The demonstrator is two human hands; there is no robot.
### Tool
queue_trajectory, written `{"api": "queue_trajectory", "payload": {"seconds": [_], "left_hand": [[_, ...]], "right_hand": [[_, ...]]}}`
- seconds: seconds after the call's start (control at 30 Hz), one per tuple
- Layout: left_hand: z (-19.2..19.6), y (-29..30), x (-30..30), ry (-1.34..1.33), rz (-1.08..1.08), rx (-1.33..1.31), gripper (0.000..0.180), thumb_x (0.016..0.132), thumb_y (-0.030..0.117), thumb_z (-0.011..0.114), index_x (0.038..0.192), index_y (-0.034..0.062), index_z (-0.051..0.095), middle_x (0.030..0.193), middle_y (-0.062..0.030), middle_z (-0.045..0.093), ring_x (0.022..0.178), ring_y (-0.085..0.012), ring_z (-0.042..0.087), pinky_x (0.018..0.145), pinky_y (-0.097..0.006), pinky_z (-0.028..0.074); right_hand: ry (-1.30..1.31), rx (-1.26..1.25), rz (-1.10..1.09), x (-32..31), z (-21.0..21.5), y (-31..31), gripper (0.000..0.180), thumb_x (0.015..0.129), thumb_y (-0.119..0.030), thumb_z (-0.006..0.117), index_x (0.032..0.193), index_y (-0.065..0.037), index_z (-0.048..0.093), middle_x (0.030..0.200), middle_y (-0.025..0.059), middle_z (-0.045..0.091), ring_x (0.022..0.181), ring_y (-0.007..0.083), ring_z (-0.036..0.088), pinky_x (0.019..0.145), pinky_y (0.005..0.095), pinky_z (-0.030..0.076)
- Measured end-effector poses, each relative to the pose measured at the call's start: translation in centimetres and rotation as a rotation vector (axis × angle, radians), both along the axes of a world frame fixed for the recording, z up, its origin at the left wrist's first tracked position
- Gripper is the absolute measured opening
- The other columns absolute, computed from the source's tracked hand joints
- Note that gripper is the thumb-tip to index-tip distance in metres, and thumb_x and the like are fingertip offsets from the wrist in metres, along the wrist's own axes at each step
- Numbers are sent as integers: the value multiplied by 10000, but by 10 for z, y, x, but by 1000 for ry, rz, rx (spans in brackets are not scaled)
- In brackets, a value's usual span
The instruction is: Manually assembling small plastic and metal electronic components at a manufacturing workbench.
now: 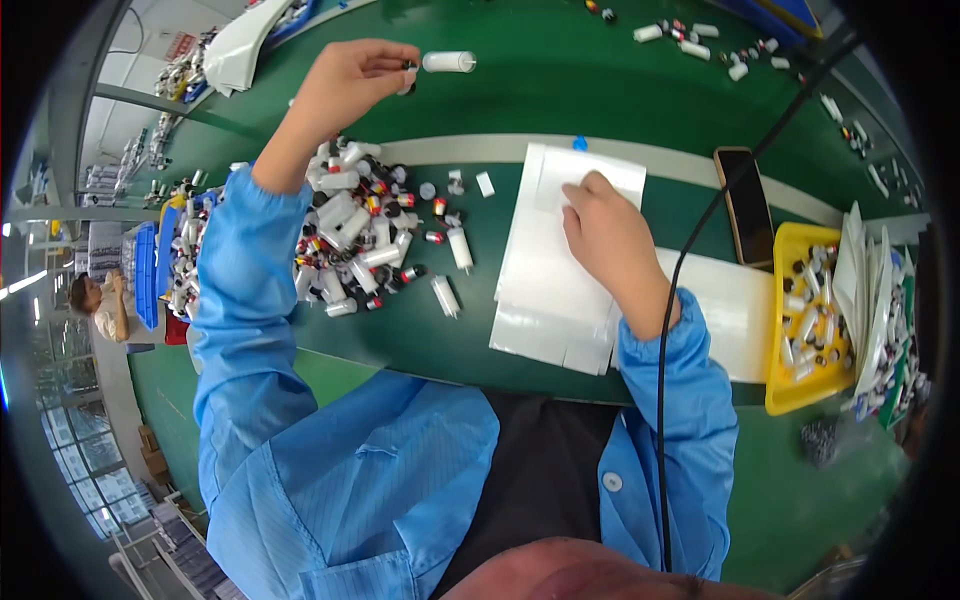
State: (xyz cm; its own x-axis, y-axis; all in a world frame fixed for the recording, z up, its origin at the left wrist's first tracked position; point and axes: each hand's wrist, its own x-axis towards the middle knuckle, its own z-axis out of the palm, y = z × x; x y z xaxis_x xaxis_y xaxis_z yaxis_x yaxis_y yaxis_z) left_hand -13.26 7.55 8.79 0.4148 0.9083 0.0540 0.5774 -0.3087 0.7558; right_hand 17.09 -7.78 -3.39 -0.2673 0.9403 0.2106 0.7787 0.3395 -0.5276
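Fingers (385, 62) of the left hand (350, 85) pinch the dark end of a small white tube (447, 62). The tube is short and round, like a little bottle. It lies sideways in the air, with its white body sticking out to the right of the fingertips. It is held up over the green table (560, 90), past the far side of the pile of small tubes (360, 235). That pile sits under the left arm, and its tubes are white too, many with black or red ends. A few loose ones lie just beside the pile.

The right hand (605, 235) lies flat on a stack of clear plastic bags (560, 260). Its fingers are bent and press on the top bag near the far edge. It is not gripping anything; it only rests there.

A dark phone (745, 205) lies on the table to the right of the bags. Near it is a yellow tray (785, 395) with more small tubes inside. A black cable (665, 420) runs down past the right wrist. Both arms wear blue sleeves (235, 300).
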Motion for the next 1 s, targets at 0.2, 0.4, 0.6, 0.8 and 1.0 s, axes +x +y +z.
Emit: {"api": "queue_trajectory", "payload": {"seconds": [0.2, 0.4, 0.6, 0.8, 1.0], "left_hand": [[-35, 85, 10, 773, -206, -40, 515, 908, 225, 701, 1356, -1, 589, 1234, -201, 668, 1088, -264, 659, 949, -362, 514], [-107, 227, 96, 505, -59, 283, 574, 900, 300, 648, 1402, 41, 549, 1322, -191, 625, 1193, -343, 618, 1027, -416, 484], [-188, 289, 125, 646, 326, 381, 496, 927, 425, 554, 1366, 192, 551, 1458, -161, 502, 1375, -410, 412, 1167, -521, 311], [-145, 282, 101, 170, 119, 261, 293, 951, 237, 574, 1149, 21, 581, 1021, -151, 723, 944, -315, 707, 871, -434, 533], [-154, 238, 97, 721, -162, 383, 452, 924, 262, 569, 1355, 125, 580, 1325, -152, 622, 1246, -333, 578, 1018, -447, 491]], "right_hand": [[25, -19, -64, 2, 2, 2, 145, 849, -73, 636, 978, -17, 667, 985, 145, 618, 835, 351, 681, 726, 427, 576], [-31, 112, -31, 3, -3, 3, 137, 775, -56, 627, 910, -46, 608, 917, 126, 611, 732, 321, 670, 645, 442, 562], [-94, 32, -11, 1, 4, 7, 243, 744, -112, 648, 924, -2, 529, 860, 174, 597, 677, 350, 657, 594, 455, 545], [-66, 77, 9, 2, 7, 2, 242, 746, -112, 649, 919, -8, 516, 819, 169, 590, 611, 341, 644, 547, 444, 539], [-217, 186, -19, -4, -8, 1, 196, 804, -97, 617, 955, -33, 508, 755, 141, 596, 584, 315, 660, 497, 394, 538]]}}
